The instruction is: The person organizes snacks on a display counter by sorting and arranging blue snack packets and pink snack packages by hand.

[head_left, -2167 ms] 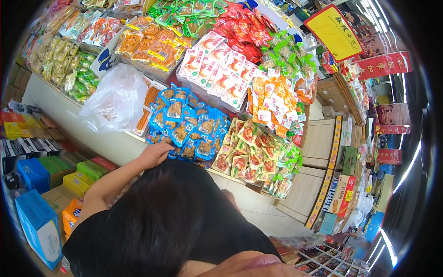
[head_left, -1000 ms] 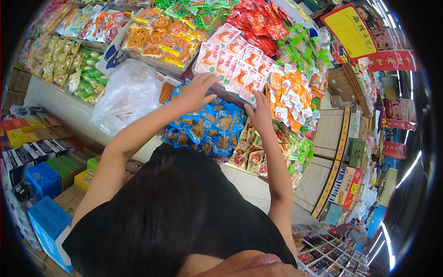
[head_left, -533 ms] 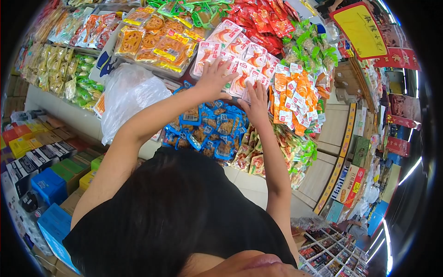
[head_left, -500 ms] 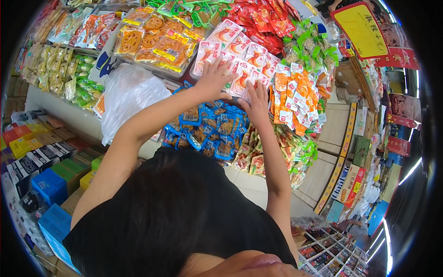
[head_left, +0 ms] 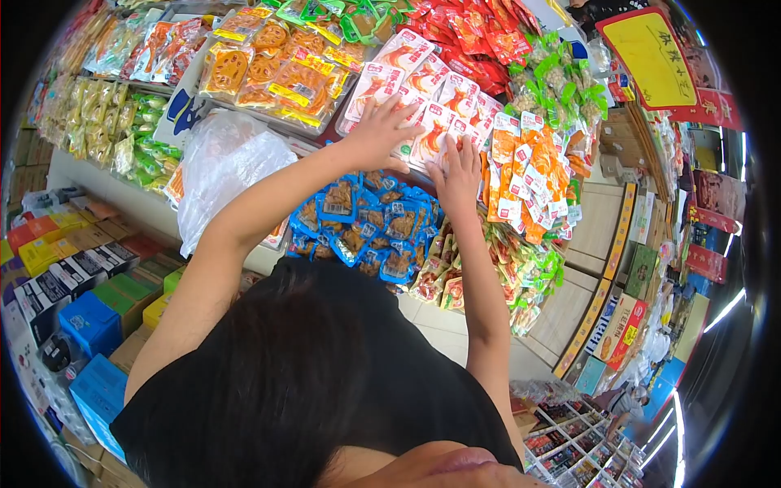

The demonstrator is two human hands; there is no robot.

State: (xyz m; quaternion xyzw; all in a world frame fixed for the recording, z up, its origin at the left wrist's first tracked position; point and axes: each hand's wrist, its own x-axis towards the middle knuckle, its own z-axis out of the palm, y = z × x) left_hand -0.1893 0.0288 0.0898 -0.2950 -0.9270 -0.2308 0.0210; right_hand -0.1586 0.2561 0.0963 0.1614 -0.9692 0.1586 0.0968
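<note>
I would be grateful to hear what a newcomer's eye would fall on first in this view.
Probably the white packets with red print near the top centre, with the left hand spread over them and the right hand at their near edge. The bright blue-edged snack packets heaped just below come next. After those, perhaps the yellow, red-bordered sign at upper right and the whitish plastic bag left of the hands.

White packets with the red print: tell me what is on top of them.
The left hand lies spread over the near left white packets; the right hand reaches over their near right edge. Print beneath the hands and anything under the packets are covered.
</note>
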